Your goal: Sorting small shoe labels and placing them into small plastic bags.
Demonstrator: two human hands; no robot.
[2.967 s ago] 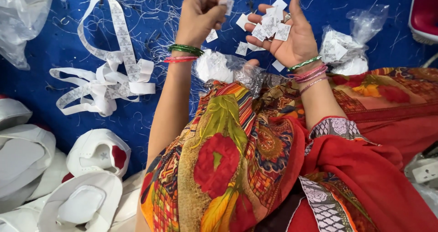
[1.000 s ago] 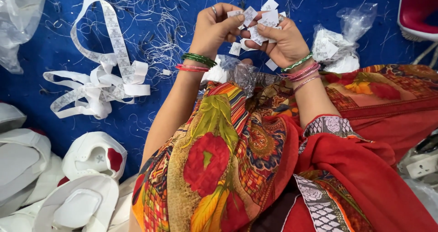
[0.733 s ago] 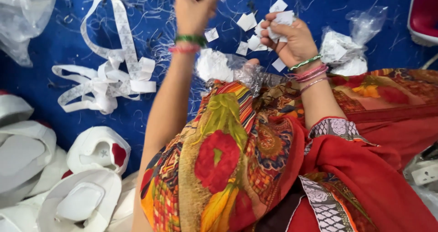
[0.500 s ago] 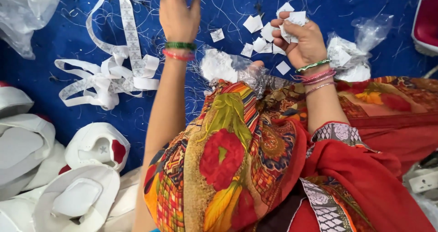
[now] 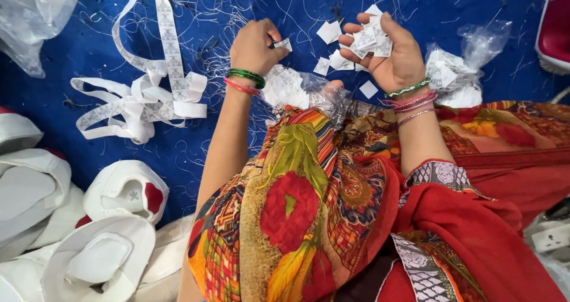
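- Head camera looks down on a person who sits over a blue cloth surface (image 5: 107, 52) covered with loose white threads.
- The left hand (image 5: 256, 45) is curled closed, and its fingertips pinch one small white label (image 5: 284, 43) at the thumb side.
- The right hand (image 5: 389, 52) is half cupped, palm up; its fingers grasp a loose bunch of cut white labels (image 5: 369, 38) against the palm.
- The two hands are near each other but apart, both held above the blue surface.
- Between and just below the hands, several more cut labels (image 5: 328, 32) lie scattered on the cloth.
- A clear plastic bag of labels (image 5: 291, 88) lies just below the left wrist, touching the edge of the colourful flowered garment (image 5: 297, 207).
- A second clear bag with labels (image 5: 454, 79) lies just beside the right wrist.
- Green and red bangles (image 5: 244, 79) sit on the left wrist, green and pink ones on the right.
- To the left, well apart from the hands, a long white label ribbon (image 5: 160, 70) lies in tangled loops.
- White shoe uppers with red parts (image 5: 124, 189) are piled at the lower left.
- A crumpled clear plastic sheet (image 5: 32, 17) is in the upper left corner.
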